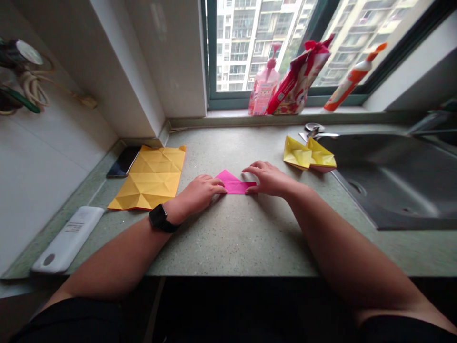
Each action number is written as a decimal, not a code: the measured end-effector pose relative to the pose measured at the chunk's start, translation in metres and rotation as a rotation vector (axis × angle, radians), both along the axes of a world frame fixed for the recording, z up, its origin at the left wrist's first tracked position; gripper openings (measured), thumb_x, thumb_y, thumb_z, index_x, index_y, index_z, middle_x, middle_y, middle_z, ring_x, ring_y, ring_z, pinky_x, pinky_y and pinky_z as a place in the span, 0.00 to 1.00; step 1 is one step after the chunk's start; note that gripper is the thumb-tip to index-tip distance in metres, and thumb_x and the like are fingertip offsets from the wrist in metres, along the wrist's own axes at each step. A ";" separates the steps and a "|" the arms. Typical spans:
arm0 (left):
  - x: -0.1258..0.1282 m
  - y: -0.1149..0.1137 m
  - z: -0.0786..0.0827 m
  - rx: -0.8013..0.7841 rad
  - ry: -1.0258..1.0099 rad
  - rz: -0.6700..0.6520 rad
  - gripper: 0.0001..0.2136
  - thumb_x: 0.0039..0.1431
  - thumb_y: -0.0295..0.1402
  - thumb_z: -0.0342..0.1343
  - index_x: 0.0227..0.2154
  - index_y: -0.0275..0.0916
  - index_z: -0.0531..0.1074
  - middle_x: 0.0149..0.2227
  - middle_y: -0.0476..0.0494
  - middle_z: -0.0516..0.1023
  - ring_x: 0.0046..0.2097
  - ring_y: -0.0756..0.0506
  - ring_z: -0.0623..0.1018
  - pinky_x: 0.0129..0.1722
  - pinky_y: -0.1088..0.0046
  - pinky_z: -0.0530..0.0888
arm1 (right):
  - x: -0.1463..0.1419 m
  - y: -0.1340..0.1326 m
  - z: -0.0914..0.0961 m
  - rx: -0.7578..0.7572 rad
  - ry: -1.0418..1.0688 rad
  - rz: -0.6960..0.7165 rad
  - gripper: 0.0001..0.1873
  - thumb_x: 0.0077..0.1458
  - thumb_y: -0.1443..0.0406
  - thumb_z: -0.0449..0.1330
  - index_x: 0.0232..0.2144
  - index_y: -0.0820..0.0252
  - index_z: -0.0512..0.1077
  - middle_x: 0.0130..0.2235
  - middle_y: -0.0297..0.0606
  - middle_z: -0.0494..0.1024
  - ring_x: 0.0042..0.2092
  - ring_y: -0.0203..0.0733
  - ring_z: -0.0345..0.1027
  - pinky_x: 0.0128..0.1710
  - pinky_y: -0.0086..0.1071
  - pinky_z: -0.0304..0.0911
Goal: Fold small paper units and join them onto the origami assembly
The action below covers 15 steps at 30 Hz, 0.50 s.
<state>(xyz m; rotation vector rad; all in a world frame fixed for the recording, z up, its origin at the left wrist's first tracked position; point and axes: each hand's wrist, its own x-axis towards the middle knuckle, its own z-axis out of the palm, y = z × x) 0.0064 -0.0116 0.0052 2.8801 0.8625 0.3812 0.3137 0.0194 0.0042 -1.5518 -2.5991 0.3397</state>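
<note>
Pink folded paper (233, 183) lies flat on the desk (228, 238), in the middle. The left hand (198, 193) presses its left end with curled fingers, and the right hand (267, 179) its right end with fingers spread. The hands are apart, and neither seems to pinch it. For a sharp crease, I think both should press evenly along the edge. Around, a white remote (67, 243), a phone (123, 162) and a creased orange sheet (152, 178) lie left. Yellow folded pieces (309, 155) and the sink (392, 181) are right, all apart from the work.

left hand (200, 191) and right hand (268, 179) pressing folded pink paper (233, 183) flat, countertop (232, 228), creased yellow sheet (152, 178) left
</note>
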 end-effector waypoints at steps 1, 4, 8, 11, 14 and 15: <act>0.000 0.000 0.000 -0.005 0.000 0.001 0.14 0.72 0.23 0.57 0.50 0.45 0.84 0.56 0.43 0.84 0.51 0.42 0.82 0.55 0.59 0.74 | 0.005 0.001 0.001 -0.020 -0.004 -0.007 0.37 0.53 0.48 0.75 0.63 0.48 0.77 0.62 0.50 0.76 0.62 0.64 0.70 0.63 0.54 0.67; -0.001 0.000 0.001 -0.018 0.000 0.000 0.16 0.71 0.21 0.56 0.51 0.45 0.83 0.57 0.43 0.84 0.52 0.41 0.82 0.56 0.58 0.74 | 0.016 0.005 0.004 -0.067 -0.011 -0.017 0.38 0.51 0.49 0.76 0.62 0.47 0.78 0.62 0.48 0.77 0.64 0.65 0.69 0.65 0.54 0.66; -0.004 0.002 -0.001 -0.043 -0.036 -0.033 0.17 0.68 0.19 0.57 0.51 0.45 0.83 0.57 0.44 0.84 0.52 0.42 0.83 0.56 0.59 0.75 | 0.025 0.007 0.005 -0.105 0.022 0.017 0.38 0.49 0.52 0.77 0.62 0.47 0.78 0.64 0.47 0.77 0.64 0.63 0.70 0.66 0.53 0.67; -0.006 0.005 -0.002 -0.062 -0.067 -0.035 0.18 0.68 0.18 0.55 0.52 0.44 0.82 0.54 0.42 0.85 0.52 0.42 0.83 0.55 0.60 0.76 | 0.029 0.006 0.010 -0.121 0.070 0.045 0.39 0.51 0.52 0.76 0.64 0.49 0.76 0.65 0.47 0.77 0.65 0.61 0.71 0.66 0.52 0.67; -0.006 0.007 -0.003 -0.078 -0.068 -0.006 0.17 0.69 0.19 0.54 0.52 0.42 0.81 0.50 0.41 0.86 0.49 0.42 0.84 0.54 0.60 0.76 | 0.031 0.003 0.021 -0.136 0.130 0.018 0.35 0.57 0.48 0.71 0.64 0.49 0.76 0.63 0.45 0.79 0.62 0.59 0.74 0.64 0.52 0.69; -0.006 0.007 -0.003 -0.082 -0.068 -0.005 0.16 0.69 0.20 0.53 0.50 0.42 0.81 0.49 0.41 0.87 0.49 0.42 0.84 0.54 0.60 0.76 | 0.031 0.002 0.025 -0.126 0.151 0.007 0.33 0.59 0.47 0.70 0.64 0.48 0.77 0.63 0.45 0.80 0.61 0.59 0.75 0.63 0.52 0.70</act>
